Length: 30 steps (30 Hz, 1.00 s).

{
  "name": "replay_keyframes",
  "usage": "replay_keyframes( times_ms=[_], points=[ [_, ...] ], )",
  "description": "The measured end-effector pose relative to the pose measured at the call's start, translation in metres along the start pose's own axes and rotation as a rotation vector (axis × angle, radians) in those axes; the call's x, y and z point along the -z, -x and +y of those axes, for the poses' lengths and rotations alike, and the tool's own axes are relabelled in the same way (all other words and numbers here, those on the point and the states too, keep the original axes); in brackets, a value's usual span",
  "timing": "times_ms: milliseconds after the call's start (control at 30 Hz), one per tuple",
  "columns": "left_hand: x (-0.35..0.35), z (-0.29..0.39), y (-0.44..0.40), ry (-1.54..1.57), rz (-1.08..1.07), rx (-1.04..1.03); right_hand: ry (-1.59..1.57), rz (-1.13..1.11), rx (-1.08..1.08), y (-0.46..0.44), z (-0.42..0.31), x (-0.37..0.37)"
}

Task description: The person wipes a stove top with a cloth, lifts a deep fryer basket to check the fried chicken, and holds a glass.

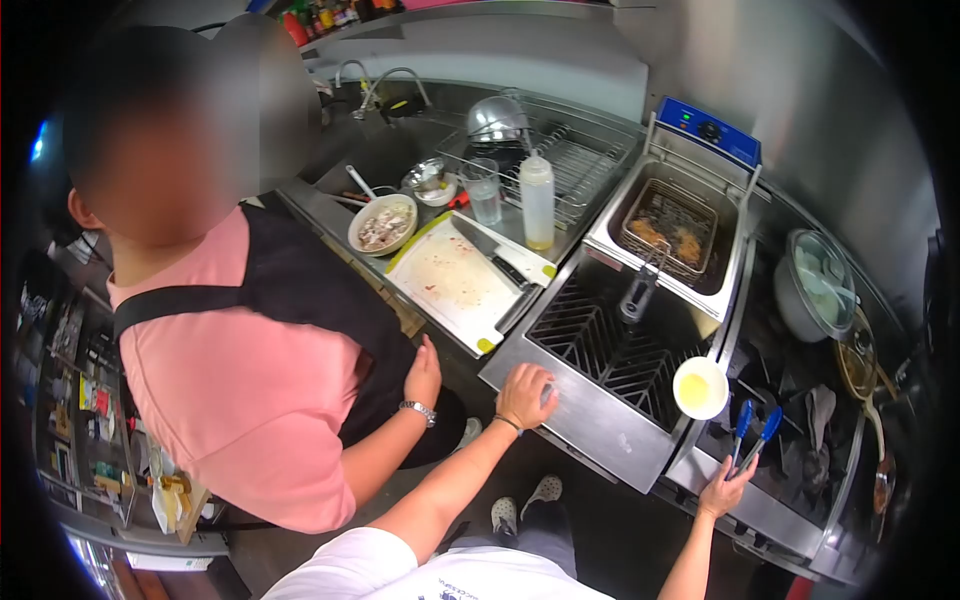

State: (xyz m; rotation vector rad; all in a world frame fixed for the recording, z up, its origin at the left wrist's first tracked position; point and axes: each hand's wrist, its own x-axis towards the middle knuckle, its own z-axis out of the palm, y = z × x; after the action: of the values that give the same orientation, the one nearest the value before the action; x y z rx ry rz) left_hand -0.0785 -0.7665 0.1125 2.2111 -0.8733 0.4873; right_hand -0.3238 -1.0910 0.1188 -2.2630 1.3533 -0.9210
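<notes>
My left hand (523,397) rests at the front edge of the steel grill unit (600,420), fingers curled around a small grey thing that I cannot make out. My right hand (724,488) is closed around the lower part of a pair of tongs (741,452). Their blue tips point away from me, slightly apart, over the front of the burner stove. Just beyond the tips sits a white bowl (701,388) with some yellow liquid in it. Farther back, golden pieces of food (672,240) bubble in a wire basket (690,203) inside the deep fryer (722,288).
A co-worker in a pink shirt (240,390) stands close on the left. Beyond my left hand lie a cutting board (440,275) with a knife (510,270), a squeeze bottle (537,205) and a bowl of chopped food (383,225). A lidded pot (815,290) stands on the right.
</notes>
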Motion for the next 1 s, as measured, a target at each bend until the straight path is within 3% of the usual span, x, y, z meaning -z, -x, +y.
replay_keyframes(
  times_ms=[1000],
  points=[
    [-0.003, 0.002, -0.002, -0.032, 0.019, -0.047, -0.032, 0.078, 0.053, 0.000, 0.000, -0.002]
  ],
)
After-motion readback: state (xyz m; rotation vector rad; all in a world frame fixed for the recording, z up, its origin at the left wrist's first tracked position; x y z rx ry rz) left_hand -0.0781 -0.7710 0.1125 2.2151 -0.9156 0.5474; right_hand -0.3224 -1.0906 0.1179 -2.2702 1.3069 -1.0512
